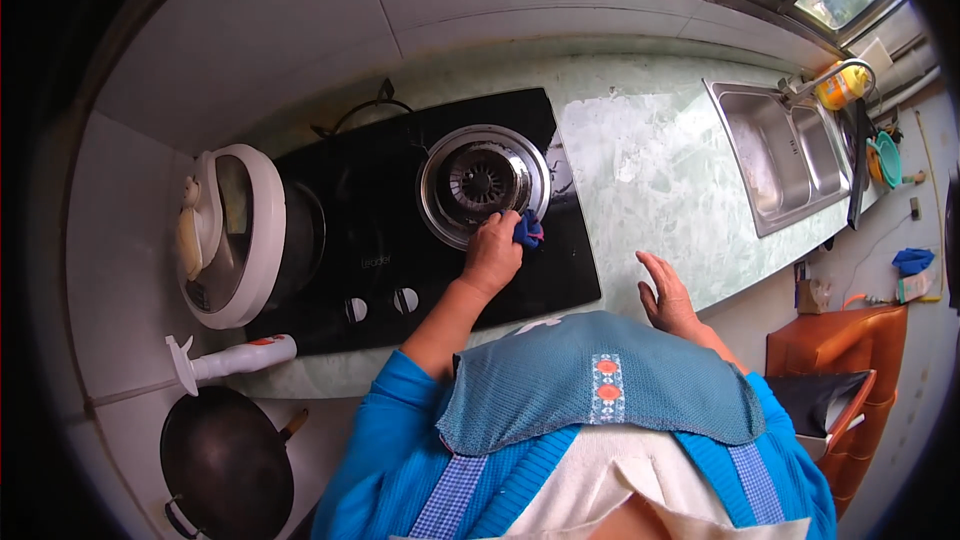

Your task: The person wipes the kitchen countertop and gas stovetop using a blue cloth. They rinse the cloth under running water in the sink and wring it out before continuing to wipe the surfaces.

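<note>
My left hand (493,253) grips a crumpled blue cloth (529,229) with a bit of pink at its edge. The cloth is at the front right rim of the round metal burner (429,214). Dark stains mark the inside of that burner, around its slotted centre. The burner is set in a black glass gas hob (390,195) with two knobs (406,301) at its front. Over the pale green countertop (637,157), right of the hob, my right hand (664,298) holds nothing, its fingers apart.
A white lid (274,240) with a handle covers the hob's left side. Near the front left edge lies a white spray bottle (244,357); a wok (225,465) is below. A pan support (375,105) rests behind the hob. To the right are a double sink (757,157) and a yellow bottle (844,86).
</note>
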Available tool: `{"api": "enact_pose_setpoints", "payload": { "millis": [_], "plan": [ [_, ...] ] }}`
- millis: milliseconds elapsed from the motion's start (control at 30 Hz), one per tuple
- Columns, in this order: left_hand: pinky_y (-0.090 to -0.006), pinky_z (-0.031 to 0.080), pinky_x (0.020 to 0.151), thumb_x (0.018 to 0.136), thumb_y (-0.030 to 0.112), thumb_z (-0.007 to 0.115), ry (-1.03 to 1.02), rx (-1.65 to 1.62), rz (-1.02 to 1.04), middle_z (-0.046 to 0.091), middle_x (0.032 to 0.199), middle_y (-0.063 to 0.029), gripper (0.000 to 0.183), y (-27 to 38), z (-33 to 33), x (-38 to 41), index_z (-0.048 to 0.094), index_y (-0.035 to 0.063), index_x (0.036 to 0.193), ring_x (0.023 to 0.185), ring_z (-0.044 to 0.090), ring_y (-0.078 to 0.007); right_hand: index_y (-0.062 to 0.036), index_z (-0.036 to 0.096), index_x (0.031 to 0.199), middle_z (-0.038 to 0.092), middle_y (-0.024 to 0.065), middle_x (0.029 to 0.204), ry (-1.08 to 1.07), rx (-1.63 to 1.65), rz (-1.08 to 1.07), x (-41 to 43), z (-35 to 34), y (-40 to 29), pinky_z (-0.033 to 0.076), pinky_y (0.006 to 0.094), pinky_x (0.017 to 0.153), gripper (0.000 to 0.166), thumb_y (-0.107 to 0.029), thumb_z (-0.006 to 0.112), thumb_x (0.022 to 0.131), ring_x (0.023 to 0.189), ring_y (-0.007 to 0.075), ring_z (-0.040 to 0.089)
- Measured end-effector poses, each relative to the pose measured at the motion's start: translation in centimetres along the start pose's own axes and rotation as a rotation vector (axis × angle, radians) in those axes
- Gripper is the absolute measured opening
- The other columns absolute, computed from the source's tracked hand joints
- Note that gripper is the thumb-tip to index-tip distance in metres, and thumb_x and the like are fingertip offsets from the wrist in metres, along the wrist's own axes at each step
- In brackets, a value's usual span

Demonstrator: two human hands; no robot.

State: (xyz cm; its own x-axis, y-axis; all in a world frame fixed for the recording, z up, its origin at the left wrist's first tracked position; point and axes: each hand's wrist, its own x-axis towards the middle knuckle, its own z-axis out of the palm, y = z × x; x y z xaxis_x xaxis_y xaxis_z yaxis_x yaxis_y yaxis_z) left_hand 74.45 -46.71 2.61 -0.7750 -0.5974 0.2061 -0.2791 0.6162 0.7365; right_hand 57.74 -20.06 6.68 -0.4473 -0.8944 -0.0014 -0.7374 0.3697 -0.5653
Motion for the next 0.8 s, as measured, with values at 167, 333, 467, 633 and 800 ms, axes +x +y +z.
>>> {"api": "enact_pose_setpoints", "payload": {
  "millis": [167,333,467,633,800],
  "plan": [
    [-0.044,0.046,0.076,0.071,0.002,0.054,0.167,-0.083,-0.045,0.06,0.091,-0.0209,0.025,-0.9,-2.5,7.2,0.056,0.0031,0.096,0.088,0.057,-0.04,-0.009,0.041,0.133,0.048,0.0194,0.124,0.025,0.059,0.048,-0.4,-1.2,0.6,0.044,0.0395,0.093,0.051,-0.001,0.053,0.084,0.113,0.0364,0.05],
    [-0.0465,0.048,0.08,0.077,0.009,0.054,0.142,0.399,-0.211,0.06,0.098,-0.0203,0.024,-4.5,-3.0,12.2,0.057,0.005,0.1,0.092,0.058,-0.0388,-0.0077,0.042,0.132,0.049,0.0189,0.124,0.026,0.07,0.016,0.3,-0.9,1.2,0.044,0.0385,0.094,0.051,0.0,0.053,0.083,0.113,0.0358,0.05],
    [-0.0465,0.048,0.083,0.08,0.011,0.053,-0.069,0.478,-0.35,0.06,0.104,-0.0194,0.023,-4.7,-2.2,14.6,0.058,0.0061,0.102,0.097,0.059,-0.0375,-0.0075,0.042,0.132,0.049,0.0192,0.123,0.019,0.085,0.035,0.0,-0.2,1.8,0.044,0.0387,0.094,0.051,0.001,0.053,0.083,0.113,0.0361,0.05],
    [-0.0464,0.047,0.082,0.075,0.005,0.051,-0.187,0.442,-0.188,0.064,0.094,-0.0191,0.023,-4.8,0.2,16.7,0.059,0.0048,0.096,0.094,0.059,-0.0395,-0.0078,0.042,0.132,0.049,0.0195,0.124,0.029,0.121,0.033,0.2,0.6,2.4,0.044,0.0392,0.093,0.052,0.001,0.053,0.082,0.112,0.0365,0.05],
    [-0.0461,0.047,0.079,0.074,0.006,0.055,-0.236,0.414,-0.014,0.061,0.094,-0.0174,0.016,-2.8,2.4,15.7,0.058,0.0056,0.091,0.093,0.057,-0.0383,-0.0093,0.041,0.133,0.049,0.0195,0.124,0.038,0.148,0.044,0.2,0.7,1.9,0.045,0.039,0.092,0.053,0.0,0.054,0.082,0.112,0.0365,0.051]
  ]
}}
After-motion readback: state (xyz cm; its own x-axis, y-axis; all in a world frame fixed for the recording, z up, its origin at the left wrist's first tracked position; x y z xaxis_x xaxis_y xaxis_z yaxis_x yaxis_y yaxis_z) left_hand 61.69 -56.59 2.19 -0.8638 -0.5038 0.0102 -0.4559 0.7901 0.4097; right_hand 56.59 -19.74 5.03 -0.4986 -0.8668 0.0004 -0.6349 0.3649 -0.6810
